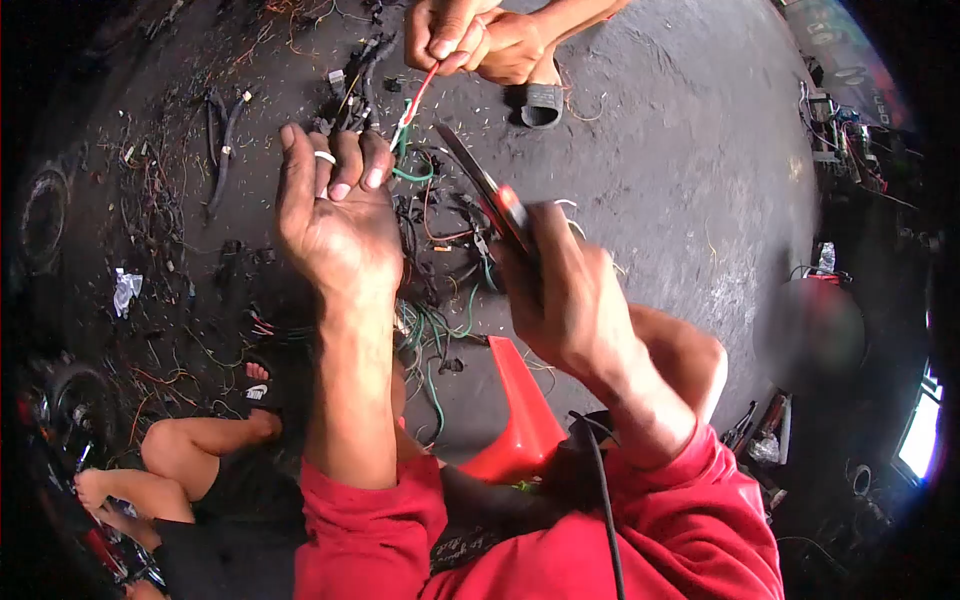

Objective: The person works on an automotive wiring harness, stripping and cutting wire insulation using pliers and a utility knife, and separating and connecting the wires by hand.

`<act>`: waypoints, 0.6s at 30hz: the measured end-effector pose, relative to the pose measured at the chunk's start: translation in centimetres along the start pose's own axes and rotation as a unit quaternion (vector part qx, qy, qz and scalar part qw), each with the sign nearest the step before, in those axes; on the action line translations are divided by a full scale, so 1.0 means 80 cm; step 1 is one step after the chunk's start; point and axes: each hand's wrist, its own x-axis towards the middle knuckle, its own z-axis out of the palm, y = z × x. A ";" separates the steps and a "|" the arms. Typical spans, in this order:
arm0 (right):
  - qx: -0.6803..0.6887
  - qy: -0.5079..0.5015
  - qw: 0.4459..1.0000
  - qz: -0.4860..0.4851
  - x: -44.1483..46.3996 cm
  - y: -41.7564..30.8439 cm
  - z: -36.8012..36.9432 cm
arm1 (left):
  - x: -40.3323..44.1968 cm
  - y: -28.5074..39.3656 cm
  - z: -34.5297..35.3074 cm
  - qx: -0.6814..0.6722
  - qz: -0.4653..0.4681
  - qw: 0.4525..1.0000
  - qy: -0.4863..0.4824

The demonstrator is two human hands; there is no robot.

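Observation:
My left hand (345, 215) is palm up, one finger stretched out and the others curled; one wears a pale ring. A red and white wire (420, 95) runs from its curled fingers to another person's hands (470, 40), which pinch the upper end. Green wire (412, 176) loops beside my fingertips. My right hand (560, 280) is closed around a long, narrow, dark tool like a knife (468, 160), slightly blurred. Its tip points up and left, just right of the wires and apart from them. The grip inside my left fingers is partly hidden.
Loose wires and harness pieces (150, 190) litter the dark floor at left. Below my hands lie green wires (435, 325) and a red plastic panel (515, 420). A person's bent legs (190, 460) are at lower left. A black cable (605, 500) hangs near my right arm.

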 end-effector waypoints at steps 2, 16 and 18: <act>-0.015 0.002 1.000 -0.013 0.024 -0.017 -0.005 | 0.000 0.000 0.001 0.031 0.017 0.999 0.012; -0.194 -0.117 0.973 -0.037 0.068 -0.076 -0.044 | -0.014 -0.006 0.019 0.166 -0.003 0.976 0.144; -0.250 -0.113 0.945 -0.178 0.069 -0.073 -0.056 | -0.013 -0.011 0.022 0.155 -0.006 0.980 0.124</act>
